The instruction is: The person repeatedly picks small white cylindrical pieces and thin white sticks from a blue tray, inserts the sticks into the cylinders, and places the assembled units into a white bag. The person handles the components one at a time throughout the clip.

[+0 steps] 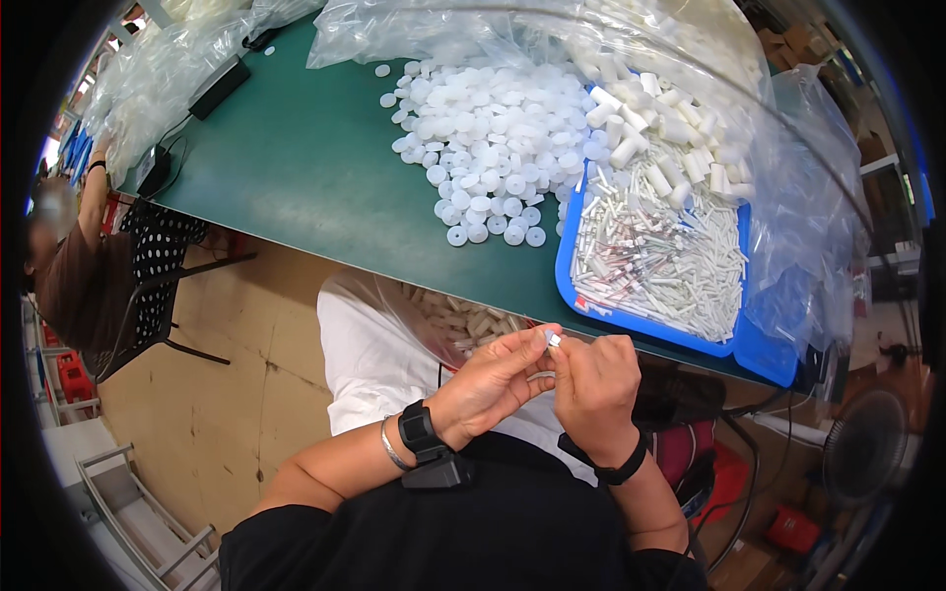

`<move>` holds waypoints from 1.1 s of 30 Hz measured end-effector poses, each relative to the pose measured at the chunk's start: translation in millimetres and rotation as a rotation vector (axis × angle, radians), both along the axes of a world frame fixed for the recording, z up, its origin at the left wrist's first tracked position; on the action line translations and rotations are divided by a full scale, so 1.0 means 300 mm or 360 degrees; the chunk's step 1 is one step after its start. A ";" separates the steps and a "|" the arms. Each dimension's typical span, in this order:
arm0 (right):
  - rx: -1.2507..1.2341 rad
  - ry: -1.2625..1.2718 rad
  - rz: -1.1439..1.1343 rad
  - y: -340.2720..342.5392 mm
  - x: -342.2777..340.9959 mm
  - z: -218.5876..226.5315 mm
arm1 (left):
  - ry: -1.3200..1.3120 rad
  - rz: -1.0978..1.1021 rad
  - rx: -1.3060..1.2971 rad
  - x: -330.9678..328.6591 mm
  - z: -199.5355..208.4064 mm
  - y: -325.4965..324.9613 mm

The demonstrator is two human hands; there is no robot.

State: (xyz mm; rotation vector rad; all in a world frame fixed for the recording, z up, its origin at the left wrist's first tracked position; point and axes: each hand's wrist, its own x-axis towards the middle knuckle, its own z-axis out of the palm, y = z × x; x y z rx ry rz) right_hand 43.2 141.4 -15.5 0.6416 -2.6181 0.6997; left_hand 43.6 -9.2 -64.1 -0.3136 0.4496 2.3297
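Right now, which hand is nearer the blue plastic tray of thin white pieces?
Right. The right hand is just short of the tray's near rim; the left hand is farther left.

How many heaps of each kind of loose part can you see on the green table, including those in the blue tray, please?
Heap of flat white discs: 1
Heap of thick white cylinders: 1
Heap of thin white sticks: 1
Total: 3 heaps

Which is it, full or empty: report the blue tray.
Full: small white sticks cover the blue tray, with thicker white cylinders heaped toward its far end.
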 end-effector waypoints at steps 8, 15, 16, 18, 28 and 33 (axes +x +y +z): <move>-0.0136 -0.0246 0.0008 0.074 -0.014 0.046 | 0.0101 -0.0026 -0.0415 -0.023 0.026 -0.023; 0.0456 0.0027 -0.0533 0.319 -0.116 0.135 | 0.0059 -0.0005 -0.0396 -0.049 0.071 -0.033; 0.0471 -0.0036 -0.0521 0.335 -0.119 0.125 | 0.0054 -0.0003 -0.0399 -0.047 0.071 -0.030; 0.0462 -0.0122 -0.0517 0.360 -0.124 0.112 | 0.0056 0.0009 -0.0397 -0.049 0.069 -0.028; -0.0777 -0.0462 -0.0391 0.246 -0.052 0.101 | 0.0037 0.0107 -0.0363 -0.058 0.074 -0.043; -0.0395 -0.0672 0.0016 0.135 0.014 0.084 | 0.0036 0.0175 -0.0347 -0.061 0.094 -0.038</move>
